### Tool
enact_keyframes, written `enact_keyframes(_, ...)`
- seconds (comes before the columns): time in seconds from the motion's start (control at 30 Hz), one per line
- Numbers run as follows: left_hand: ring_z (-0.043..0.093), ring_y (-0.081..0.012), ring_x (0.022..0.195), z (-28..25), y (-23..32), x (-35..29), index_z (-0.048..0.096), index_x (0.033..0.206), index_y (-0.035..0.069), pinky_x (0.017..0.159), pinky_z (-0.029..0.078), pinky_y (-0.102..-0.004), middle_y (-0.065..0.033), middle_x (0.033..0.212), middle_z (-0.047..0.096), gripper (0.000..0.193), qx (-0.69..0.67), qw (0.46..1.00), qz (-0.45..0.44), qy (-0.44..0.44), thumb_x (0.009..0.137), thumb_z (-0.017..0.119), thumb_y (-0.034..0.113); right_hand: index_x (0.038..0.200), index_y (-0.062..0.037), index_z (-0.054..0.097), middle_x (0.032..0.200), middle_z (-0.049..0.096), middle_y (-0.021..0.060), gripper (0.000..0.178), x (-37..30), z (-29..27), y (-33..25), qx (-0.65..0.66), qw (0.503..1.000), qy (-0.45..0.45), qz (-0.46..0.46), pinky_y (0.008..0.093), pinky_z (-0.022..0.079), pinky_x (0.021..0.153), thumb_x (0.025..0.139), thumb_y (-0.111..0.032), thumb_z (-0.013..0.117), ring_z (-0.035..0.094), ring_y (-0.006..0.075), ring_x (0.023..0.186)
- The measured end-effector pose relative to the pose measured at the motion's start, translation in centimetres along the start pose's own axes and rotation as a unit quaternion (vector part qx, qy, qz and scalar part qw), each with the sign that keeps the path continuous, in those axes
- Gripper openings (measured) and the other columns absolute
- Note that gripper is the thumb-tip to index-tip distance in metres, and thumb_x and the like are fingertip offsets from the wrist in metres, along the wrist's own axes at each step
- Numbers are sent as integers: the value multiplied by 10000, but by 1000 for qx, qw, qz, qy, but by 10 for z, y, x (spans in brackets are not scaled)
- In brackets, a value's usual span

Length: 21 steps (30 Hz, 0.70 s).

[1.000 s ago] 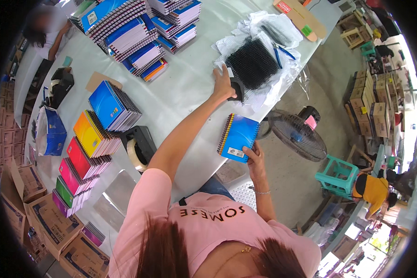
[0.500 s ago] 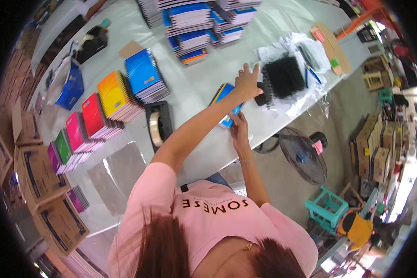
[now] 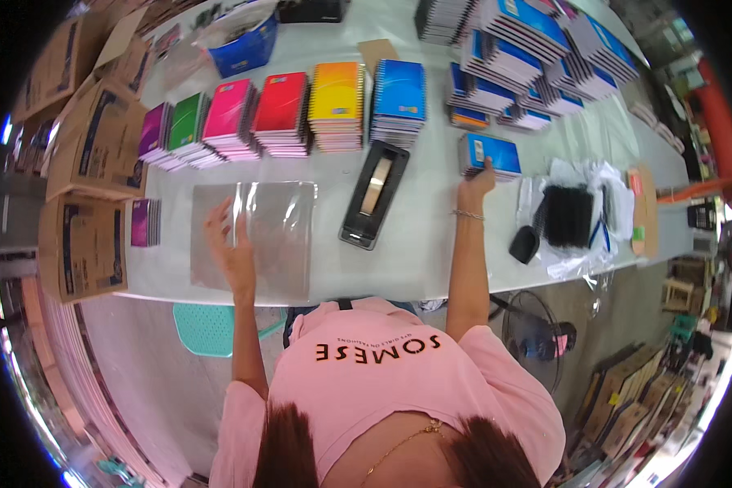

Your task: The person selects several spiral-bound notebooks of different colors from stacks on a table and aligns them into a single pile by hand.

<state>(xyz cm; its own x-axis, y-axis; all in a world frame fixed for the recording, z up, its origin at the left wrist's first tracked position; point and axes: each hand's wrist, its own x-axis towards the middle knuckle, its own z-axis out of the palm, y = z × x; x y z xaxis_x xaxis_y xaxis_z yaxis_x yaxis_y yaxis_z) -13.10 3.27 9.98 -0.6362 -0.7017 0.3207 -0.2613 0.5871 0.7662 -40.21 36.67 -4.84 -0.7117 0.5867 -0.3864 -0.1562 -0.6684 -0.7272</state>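
My left hand [image 3: 230,248] reaches over a flat pile of clear plastic sleeves [image 3: 281,244] at the table's left, fingers apart and nothing in them. At the right, my right hand [image 3: 476,189] grips the near edge of a small stack of blue spiral notebooks [image 3: 500,157], thumb on the top cover. Between the hands lies a black tape dispenser [image 3: 374,195] with a roll of tan tape. Right of my right forearm sits a rounded black object [image 3: 525,244], whose kind I cannot make out, beside a bundle of black binding coils [image 3: 567,215] on white plastic.
Behind the sleeves stands a row of spiral notebook stacks, including red [image 3: 281,110], yellow [image 3: 337,102] and blue [image 3: 399,89] ones. Taller notebook piles [image 3: 508,49] rise at the back right. Cardboard boxes [image 3: 83,248] line the left, below a blue basket [image 3: 244,53].
My left hand has swung from beside the rounded black object on the right to the plastic sleeves on the left. The view has turned; my right hand stays at the blue notebooks.
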Motion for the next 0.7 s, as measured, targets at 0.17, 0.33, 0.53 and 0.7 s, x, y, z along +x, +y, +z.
enact_keyframes(0.17, 489, -175, 936, -63, -75, -40, 562, 1144, 81, 801, 421, -321, -46, 1137, 518, 300, 26, 981, -145, 123, 844, 572, 79, 977, 9, 583, 935, 607, 95, 202, 8, 1, -9, -94, 994, 15, 44, 374, 508, 666, 810, -105, 594, 606, 231, 768)
enact_keyframes(0.33, 488, -162, 920, -77, -94, -58, 561, 1146, 78, 800, 421, -312, -43, 1122, 530, 305, -26, 967, -215, 138, 842, 575, 75, 1042, 16, 569, 967, 605, 107, 274, -6, 5, -18, -156, 986, 52, 21, 382, 513, 705, 808, -121, 613, 604, 242, 785)
enact_keyframes(0.53, 496, -160, 960, -84, -137, -65, 545, 1140, 12, 845, 411, -297, -71, 1116, 546, 304, -100, 961, -221, 136, 842, 572, 61, 1041, 24, 595, 1036, 505, 156, 386, -88, 62, -25, -263, 892, -60, -362, 343, 485, 739, 819, -289, 638, 538, 250, 893)
enact_keyframes(0.7, 492, -164, 1010, -90, -158, -45, 535, 1152, 2, 871, 401, -290, -84, 1162, 513, 299, -206, 933, -273, 113, 859, 553, 60, 1035, 24, 609, 976, 575, 193, 438, -64, 120, -8, -522, 703, -227, -427, 311, 424, 777, 809, -350, 625, 546, 247, 876)
